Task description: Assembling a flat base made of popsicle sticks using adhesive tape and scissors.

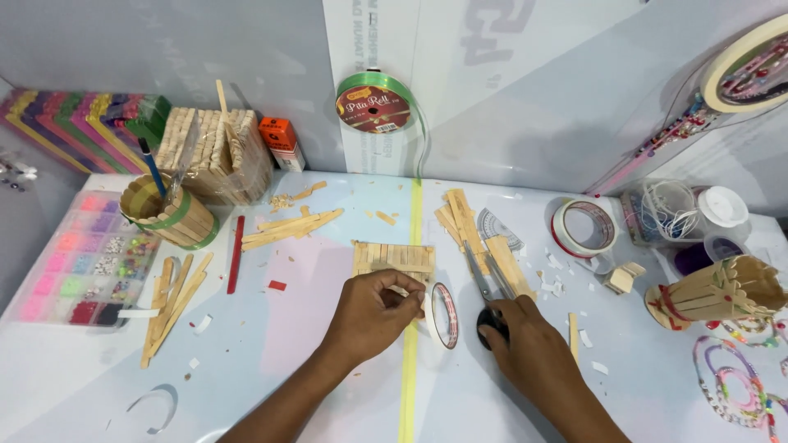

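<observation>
My left hand pinches a small roll of double-sided tape, held upright on the white table, just in front of a flat panel of wooden craft sticks. To the right of the roll, my right hand grips the black handles of a pair of scissors. The scissor blades point away from me, over loose sticks. A yellow-green ribbon strip runs down the table between both hands.
At left stand a bead organiser box, a stick-built cup with a pencil and loose sticks. Stick bundles sit at the back. A tape roll, a plastic jar and a stick vase lie right.
</observation>
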